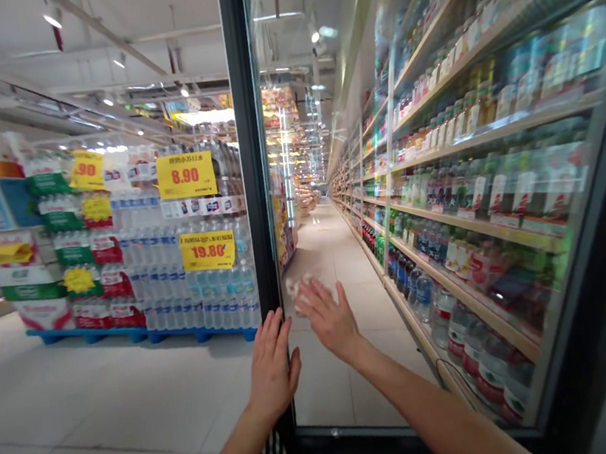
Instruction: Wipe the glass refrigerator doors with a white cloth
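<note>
The left hand (pixel 271 369) touches the door frame (pixel 256 188), grip open; just right of it, the right hand (pixel 329 320), grip spread, meets the glass (pixel 368 382) beside a blurred pale patch (pixel 293 288).

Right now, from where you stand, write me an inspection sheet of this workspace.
Surface: upright glass panel in a black frame; reflections or shelves show in it.
Job's things: a pale, blurred patch by the right fingertips; whether cloth or reflection, I cannot tell.
Clutter: nothing seen on the glass besides that patch.
Hands: left hand at the frame's upright, fingers extended; right hand at the glass, fingers spread.
Cables: thin dark line low by the shelves, possibly a cable.
Surroundings: packed bottles on blue pallets, yellow price signs, tiled floor, drink shelves in the glass.
</note>
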Motion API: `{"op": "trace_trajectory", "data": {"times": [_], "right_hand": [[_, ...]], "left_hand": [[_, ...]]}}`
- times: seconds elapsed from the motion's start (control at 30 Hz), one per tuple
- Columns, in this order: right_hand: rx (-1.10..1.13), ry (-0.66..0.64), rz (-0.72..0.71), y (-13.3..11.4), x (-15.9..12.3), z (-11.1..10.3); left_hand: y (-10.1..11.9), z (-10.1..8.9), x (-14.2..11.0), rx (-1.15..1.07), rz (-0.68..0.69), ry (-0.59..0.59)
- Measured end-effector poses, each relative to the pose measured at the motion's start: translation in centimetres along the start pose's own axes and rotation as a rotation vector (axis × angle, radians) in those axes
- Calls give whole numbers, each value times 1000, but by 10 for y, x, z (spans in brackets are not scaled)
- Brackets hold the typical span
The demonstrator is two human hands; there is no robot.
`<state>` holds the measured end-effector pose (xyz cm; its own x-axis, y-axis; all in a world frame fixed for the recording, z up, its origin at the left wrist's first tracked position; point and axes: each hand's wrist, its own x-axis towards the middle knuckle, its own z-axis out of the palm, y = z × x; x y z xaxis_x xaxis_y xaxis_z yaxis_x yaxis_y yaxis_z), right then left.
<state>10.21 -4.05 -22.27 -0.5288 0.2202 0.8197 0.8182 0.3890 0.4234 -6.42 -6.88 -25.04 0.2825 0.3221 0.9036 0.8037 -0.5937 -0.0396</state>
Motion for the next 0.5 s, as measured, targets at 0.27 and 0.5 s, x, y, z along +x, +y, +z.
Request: {"op": "trace_trajectory", "data": {"times": [0.27,0.5], "right_hand": [[30,-16,-138,1,1,1],[-11,54,123,19,31,-13]], "left_hand": [[3,4,12,10,3,34],[13,6,33,-40,-9,81]]}}
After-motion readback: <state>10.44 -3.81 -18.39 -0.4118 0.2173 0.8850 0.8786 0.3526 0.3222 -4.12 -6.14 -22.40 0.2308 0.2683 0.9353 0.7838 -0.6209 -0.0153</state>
